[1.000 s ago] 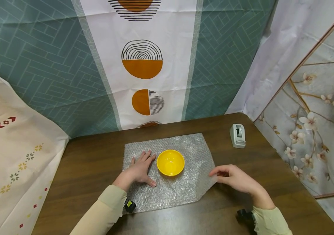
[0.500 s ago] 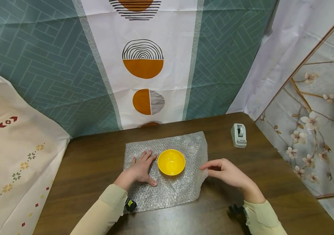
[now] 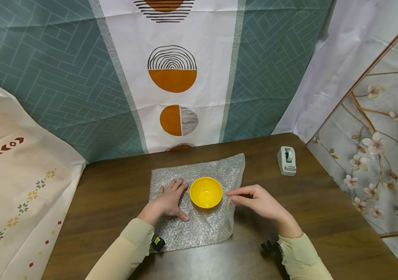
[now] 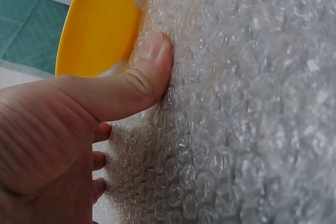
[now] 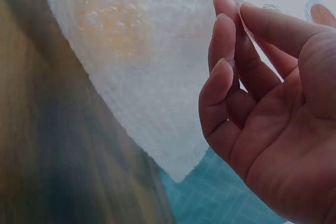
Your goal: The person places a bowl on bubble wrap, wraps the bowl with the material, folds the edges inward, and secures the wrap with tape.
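Note:
A yellow bowl [image 3: 206, 192] [image 4: 100, 24] stands upright on a sheet of bubble wrap [image 3: 199, 235] [image 4: 252, 103]. Spread across the wrap just left of the bowl, my left hand [image 3: 169, 200] presses it down with straight fingers. Between thumb and fingertips my right hand [image 3: 263, 202] [image 5: 278, 87] pinches the sheet's right edge. That edge is lifted and drawn in close to the bowl's right side. In the right wrist view the raised bubble wrap [image 5: 142, 87] hangs beside the fingers, and the bowl shows only as a yellow blur through it.
A white tape dispenser [image 3: 286, 160] is at the back right of the brown wooden table [image 3: 107, 202]. Patterned cloths [image 3: 269, 77] hang behind the table and at both sides. Small dark devices are strapped to both wrists.
My right hand has moved left toward the bowl, carrying the wrap's right edge up and inward. The left hand and the bowl have stayed in place on the sheet.

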`<state>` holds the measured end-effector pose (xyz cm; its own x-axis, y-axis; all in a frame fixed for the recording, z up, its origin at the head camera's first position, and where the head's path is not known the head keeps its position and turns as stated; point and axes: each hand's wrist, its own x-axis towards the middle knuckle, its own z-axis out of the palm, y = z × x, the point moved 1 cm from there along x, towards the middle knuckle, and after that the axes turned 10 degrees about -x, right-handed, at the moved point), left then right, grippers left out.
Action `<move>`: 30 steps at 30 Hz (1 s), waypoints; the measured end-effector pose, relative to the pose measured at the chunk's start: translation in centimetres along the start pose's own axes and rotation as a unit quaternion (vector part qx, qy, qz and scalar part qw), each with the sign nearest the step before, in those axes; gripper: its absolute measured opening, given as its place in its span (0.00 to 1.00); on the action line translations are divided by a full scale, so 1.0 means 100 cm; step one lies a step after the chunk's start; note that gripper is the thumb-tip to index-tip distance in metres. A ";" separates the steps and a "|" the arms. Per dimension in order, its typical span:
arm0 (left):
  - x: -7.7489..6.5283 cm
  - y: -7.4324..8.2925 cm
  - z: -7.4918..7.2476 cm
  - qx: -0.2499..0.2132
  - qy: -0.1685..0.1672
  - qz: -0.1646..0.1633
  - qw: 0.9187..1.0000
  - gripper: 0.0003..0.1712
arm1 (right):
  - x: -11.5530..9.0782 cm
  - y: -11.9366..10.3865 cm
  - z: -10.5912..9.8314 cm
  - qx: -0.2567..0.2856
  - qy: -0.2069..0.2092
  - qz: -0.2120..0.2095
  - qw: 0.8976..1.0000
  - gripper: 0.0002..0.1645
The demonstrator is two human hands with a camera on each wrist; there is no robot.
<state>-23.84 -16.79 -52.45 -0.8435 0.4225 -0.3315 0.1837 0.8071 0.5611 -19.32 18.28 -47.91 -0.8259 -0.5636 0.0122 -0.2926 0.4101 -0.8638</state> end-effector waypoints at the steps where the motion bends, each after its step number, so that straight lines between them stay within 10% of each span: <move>1: 0.000 0.000 0.000 0.000 0.000 -0.001 1.000 0.77 | 0.002 -0.002 0.001 0.006 0.000 0.000 1.000 0.18; 30: -0.004 0.005 0.000 0.020 0.005 -0.006 1.000 0.75 | 0.053 -0.017 0.031 0.005 0.066 -0.006 0.998 0.15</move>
<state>-23.46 -16.54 -52.00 -0.8509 0.4089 -0.3298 0.1937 0.8277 0.5266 -21.69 12.37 -47.93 -0.8788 -0.4691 0.0874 -0.2978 0.3960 -0.8686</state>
